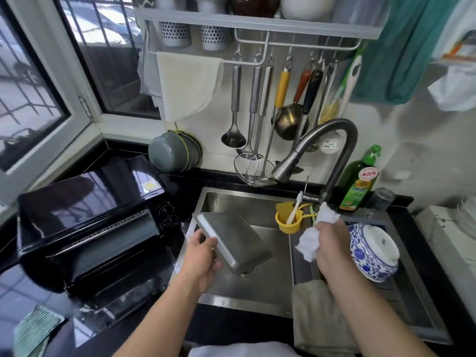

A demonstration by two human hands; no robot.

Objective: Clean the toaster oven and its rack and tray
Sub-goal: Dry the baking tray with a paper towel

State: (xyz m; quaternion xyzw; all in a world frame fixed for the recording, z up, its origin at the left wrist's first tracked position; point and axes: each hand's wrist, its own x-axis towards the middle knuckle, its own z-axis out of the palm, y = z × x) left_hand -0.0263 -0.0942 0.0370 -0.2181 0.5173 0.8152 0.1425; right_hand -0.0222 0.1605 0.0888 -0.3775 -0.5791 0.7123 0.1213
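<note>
My left hand (pixel 203 256) grips the near left edge of the metal oven tray (pixel 233 239) and holds it tilted, underside up, over the steel sink (pixel 257 276). My right hand (pixel 332 243) grips a crumpled white cloth (pixel 313 235) to the right of the tray, apart from it, near the base of the faucet. The black toaster oven (pixel 87 228) stands on the counter to the left with its glass door (pixel 108 305) folded down open. No rack shows.
A curved faucet (pixel 332 150) arches over the sink. A yellow cup holder (pixel 288 221), a green detergent bottle (pixel 360 181) and a blue-and-white lidded jar (pixel 373 251) sit at the right. A beige towel (pixel 319 315) hangs over the sink's front edge. Utensils (pixel 260 104) hang on the wall.
</note>
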